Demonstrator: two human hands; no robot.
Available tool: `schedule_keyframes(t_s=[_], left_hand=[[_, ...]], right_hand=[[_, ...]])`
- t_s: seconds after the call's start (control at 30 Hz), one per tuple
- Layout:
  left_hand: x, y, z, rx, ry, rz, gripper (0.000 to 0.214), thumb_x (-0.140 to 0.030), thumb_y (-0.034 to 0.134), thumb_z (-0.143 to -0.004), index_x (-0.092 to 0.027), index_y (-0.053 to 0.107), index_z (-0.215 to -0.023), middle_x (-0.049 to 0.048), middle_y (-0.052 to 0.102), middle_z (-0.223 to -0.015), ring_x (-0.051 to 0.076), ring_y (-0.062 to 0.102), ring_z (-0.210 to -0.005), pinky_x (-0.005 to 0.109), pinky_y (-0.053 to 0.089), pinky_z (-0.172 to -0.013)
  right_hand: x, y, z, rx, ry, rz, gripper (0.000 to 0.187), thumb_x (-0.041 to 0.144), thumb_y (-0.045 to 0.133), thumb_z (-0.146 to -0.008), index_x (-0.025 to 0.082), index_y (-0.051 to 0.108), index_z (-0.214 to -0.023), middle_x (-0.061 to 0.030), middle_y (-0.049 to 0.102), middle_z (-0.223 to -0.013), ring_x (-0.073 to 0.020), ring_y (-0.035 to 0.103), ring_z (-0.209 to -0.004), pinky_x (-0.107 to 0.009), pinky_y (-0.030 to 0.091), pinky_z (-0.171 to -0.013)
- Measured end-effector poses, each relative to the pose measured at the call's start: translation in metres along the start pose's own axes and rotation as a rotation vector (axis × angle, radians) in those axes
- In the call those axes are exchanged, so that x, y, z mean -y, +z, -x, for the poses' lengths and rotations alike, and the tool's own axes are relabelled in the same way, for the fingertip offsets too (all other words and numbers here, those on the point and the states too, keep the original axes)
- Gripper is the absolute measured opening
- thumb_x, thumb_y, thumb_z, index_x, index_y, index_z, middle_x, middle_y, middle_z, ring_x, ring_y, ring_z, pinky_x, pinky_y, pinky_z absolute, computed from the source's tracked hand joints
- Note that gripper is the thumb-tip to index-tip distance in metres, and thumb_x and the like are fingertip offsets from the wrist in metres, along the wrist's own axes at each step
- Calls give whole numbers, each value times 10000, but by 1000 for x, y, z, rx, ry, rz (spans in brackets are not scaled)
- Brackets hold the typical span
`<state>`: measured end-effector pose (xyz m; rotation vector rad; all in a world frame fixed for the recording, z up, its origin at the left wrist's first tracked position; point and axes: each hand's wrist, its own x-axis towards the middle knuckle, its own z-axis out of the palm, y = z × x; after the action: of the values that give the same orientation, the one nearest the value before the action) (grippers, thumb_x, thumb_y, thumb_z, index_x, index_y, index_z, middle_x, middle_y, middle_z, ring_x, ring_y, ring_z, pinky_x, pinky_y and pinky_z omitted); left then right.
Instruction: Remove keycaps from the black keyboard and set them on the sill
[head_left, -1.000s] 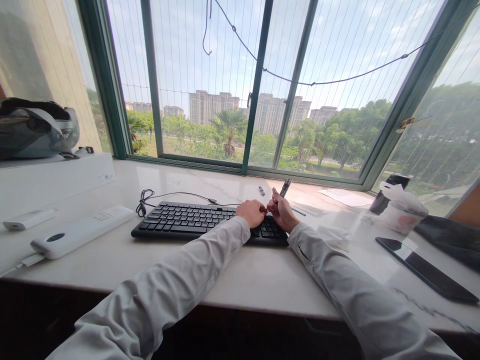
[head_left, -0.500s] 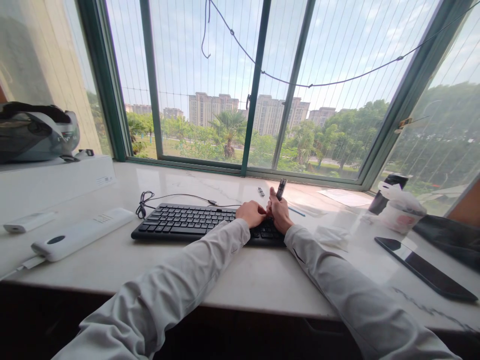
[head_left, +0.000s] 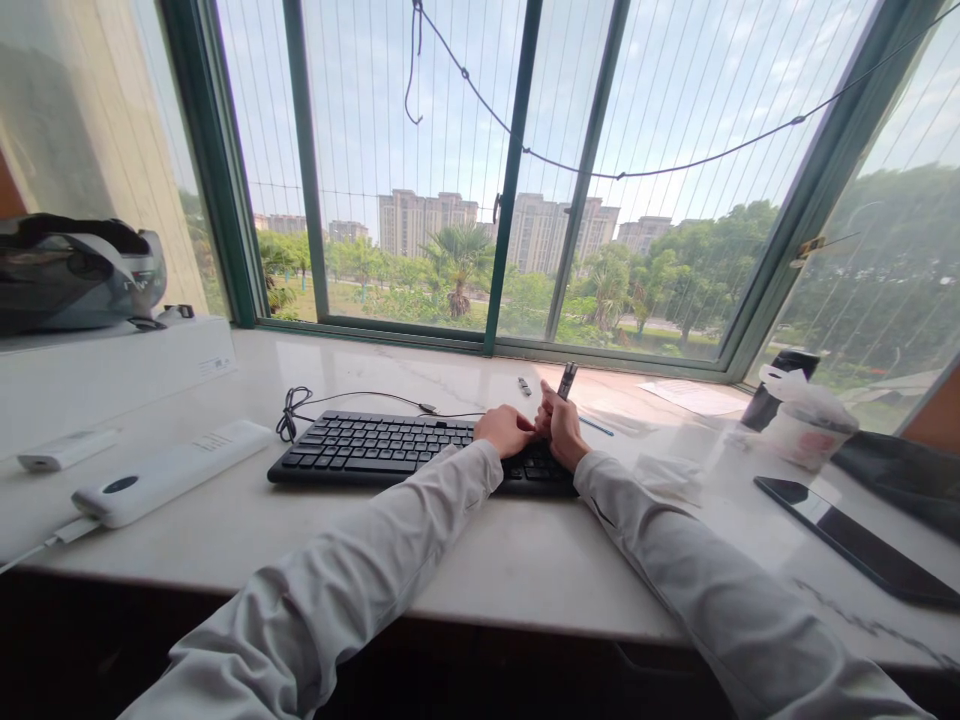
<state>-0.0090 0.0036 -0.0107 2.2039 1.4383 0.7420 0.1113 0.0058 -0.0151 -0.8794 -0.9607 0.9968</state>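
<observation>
A black wired keyboard [head_left: 375, 448] lies on the pale stone sill. Both hands rest over its right end. My right hand [head_left: 562, 432] is closed round a thin dark tool [head_left: 568, 380] that stands nearly upright, its top poking above the fingers. My left hand [head_left: 504, 430] is curled just left of it, knuckles up, fingertips touching the right hand near the tool's lower end. What the left fingers pinch, if anything, is hidden. Both sleeves are light grey.
A white power bank [head_left: 161, 475] and a small white device [head_left: 64, 450] lie at the left, beside a white box [head_left: 105, 375] with a helmet [head_left: 75, 270] on it. At the right are a phone [head_left: 855, 540], a cup [head_left: 802, 425], a dark bottle [head_left: 772, 390] and papers [head_left: 694, 395].
The right hand has turned the tool from leaning right to nearly upright and drawn closer to the left hand. The view has shifted slightly.
</observation>
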Motion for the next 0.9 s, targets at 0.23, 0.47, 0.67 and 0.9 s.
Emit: schedule_keyframes(t_s=[0.23, 0.47, 0.67, 0.9], left_hand=[[0, -1, 1, 5, 14, 16, 310, -484, 646, -704, -276, 752, -907, 13, 736, -925, 186, 659, -913, 246, 470, -787], [-2, -3, 1, 39, 26, 14, 373, -541, 626, -711, -277, 749, -943, 19, 736, -918, 195, 656, -910, 254, 472, -775], [2, -2, -7, 26, 52, 109, 302, -448, 634, -754, -232, 746, -933, 27, 733, -937, 164, 656, -903, 230, 477, -780], [10, -3, -14, -126, 31, 249, 251, -402, 611, -811, -211, 705, -944, 18, 736, -876, 132, 667, -840, 224, 489, -778]], right_hand=[[2, 3, 5, 2, -43, 12, 467, 358, 656, -721, 245, 245, -530, 93, 228, -367, -56, 194, -300, -239, 160, -290], [4, 3, 7, 15, -52, -68, 467, 323, 624, -734, 237, 221, -516, 96, 192, -384, -50, 165, -312, -236, 153, -307], [21, -1, 8, 47, -91, -167, 524, 402, 618, -771, 232, 181, -537, 97, 155, -391, -60, 122, -347, -243, 169, -321], [28, -28, -6, 76, -115, 78, 418, 483, 678, -750, 209, 422, -566, 74, 297, -433, -66, 277, -378, -229, 261, -352]])
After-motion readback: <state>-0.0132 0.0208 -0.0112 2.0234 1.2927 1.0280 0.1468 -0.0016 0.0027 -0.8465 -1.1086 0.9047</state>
